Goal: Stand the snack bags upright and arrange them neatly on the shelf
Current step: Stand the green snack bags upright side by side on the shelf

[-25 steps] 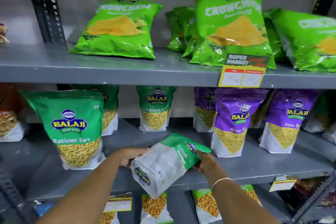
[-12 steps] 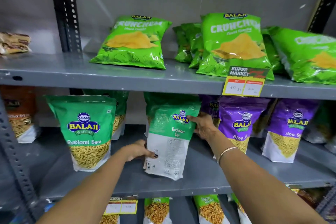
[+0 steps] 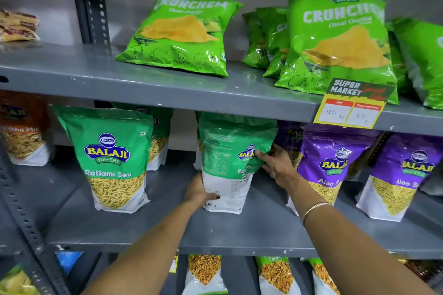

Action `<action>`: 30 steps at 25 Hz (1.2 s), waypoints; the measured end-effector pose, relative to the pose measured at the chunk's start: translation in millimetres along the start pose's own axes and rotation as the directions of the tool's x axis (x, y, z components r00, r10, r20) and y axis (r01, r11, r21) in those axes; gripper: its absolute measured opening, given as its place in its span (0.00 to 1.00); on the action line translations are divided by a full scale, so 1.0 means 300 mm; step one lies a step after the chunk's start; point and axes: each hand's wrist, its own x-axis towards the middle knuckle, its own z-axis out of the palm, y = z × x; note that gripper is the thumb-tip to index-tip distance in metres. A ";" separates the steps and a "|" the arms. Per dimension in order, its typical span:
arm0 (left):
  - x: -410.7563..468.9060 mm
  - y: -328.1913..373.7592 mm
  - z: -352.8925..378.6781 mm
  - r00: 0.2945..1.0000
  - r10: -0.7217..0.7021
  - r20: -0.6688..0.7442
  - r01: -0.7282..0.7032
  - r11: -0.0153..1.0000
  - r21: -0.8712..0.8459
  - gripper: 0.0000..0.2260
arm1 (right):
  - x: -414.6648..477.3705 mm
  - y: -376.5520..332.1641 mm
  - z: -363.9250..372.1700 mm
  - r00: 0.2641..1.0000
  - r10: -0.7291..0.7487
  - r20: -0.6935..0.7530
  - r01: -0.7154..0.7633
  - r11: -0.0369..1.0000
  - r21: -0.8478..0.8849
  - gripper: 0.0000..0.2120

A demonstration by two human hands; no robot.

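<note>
A green and white Ratlami Sev bag (image 3: 227, 165) stands upright on the middle grey shelf (image 3: 251, 230), its printed back turned partly toward me. My left hand (image 3: 197, 190) grips its lower left edge. My right hand (image 3: 275, 165) presses on its right side near the logo. Another Ratlami Sev bag (image 3: 112, 160) stands upright to the left, with one more green bag behind it (image 3: 159, 141). Purple Aloo Sev bags (image 3: 333, 165) (image 3: 402, 175) stand upright to the right.
Light green Crunchem chip bags (image 3: 182, 36) (image 3: 335, 43) lean on the upper shelf (image 3: 119, 79), above a yellow price tag (image 3: 352, 108). An orange mix bag (image 3: 21, 134) stands at far left. A perforated steel upright (image 3: 88, 2) rises at left. More bags (image 3: 203, 273) fill the shelf below.
The bag went from lying tilted in both hands to standing upright on the middle shelf, set further back. My view has moved closer to the shelf.
</note>
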 end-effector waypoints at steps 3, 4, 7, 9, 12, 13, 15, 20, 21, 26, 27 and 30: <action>0.000 -0.007 -0.003 0.999 -0.024 0.039 0.026 0.999 -0.041 0.35 | -0.058 0.059 -0.026 0.971 0.207 0.118 -0.164 0.940 -0.298 0.15; -0.001 -0.009 -0.005 0.998 -0.032 0.052 0.033 0.999 -0.033 0.36 | -0.065 0.092 -0.027 0.943 0.310 0.120 -0.251 0.900 -0.356 0.17; -0.003 -0.017 -0.020 0.990 -0.046 0.132 0.050 0.998 -0.024 0.39 | -0.072 0.157 0.004 0.870 0.478 0.118 -0.389 0.814 -0.431 0.14; -0.023 -0.012 -0.046 0.971 -0.050 0.234 0.054 0.999 -0.007 0.35 | -0.066 0.175 0.021 0.878 0.467 0.105 -0.398 0.834 -0.383 0.14; -0.028 -0.024 -0.089 0.912 -0.128 0.390 0.126 0.992 0.031 0.20 | -0.059 0.196 0.036 0.908 0.402 0.114 -0.361 0.892 -0.272 0.07; -0.029 -0.024 -0.101 0.894 -0.160 0.419 0.171 0.985 0.012 0.15 | -0.059 0.203 0.033 0.910 0.395 0.121 -0.352 0.895 -0.272 0.02; -0.027 -0.027 -0.115 0.901 -0.196 0.387 0.211 0.978 0.004 0.07 | -0.060 0.215 0.026 0.902 0.391 0.182 -0.319 0.889 -0.330 0.17; -0.023 -0.021 -0.089 0.958 -0.142 0.248 0.165 0.983 -0.074 0.17 | -0.086 0.236 0.063 0.850 0.407 0.333 -0.247 0.868 -0.430 0.48; -0.018 -0.027 -0.079 0.964 -0.122 0.235 0.154 0.980 -0.123 0.24 | -0.087 0.245 0.074 0.863 0.394 0.316 -0.243 0.873 -0.424 0.51; -0.015 -0.012 -0.046 0.984 -0.072 0.163 0.079 0.996 -0.037 0.16 | -0.088 0.287 0.107 0.916 0.271 0.297 -0.138 0.905 -0.402 0.38; -0.003 -0.013 -0.052 0.991 -0.068 0.113 0.074 0.996 -0.048 0.12 | -0.091 0.282 0.103 0.922 0.247 0.298 -0.120 0.914 -0.387 0.39; -0.014 0.018 -0.074 0.991 -0.091 0.095 0.103 0.986 -0.131 0.07 | -0.089 0.259 0.065 0.928 0.206 0.310 -0.072 0.916 -0.394 0.42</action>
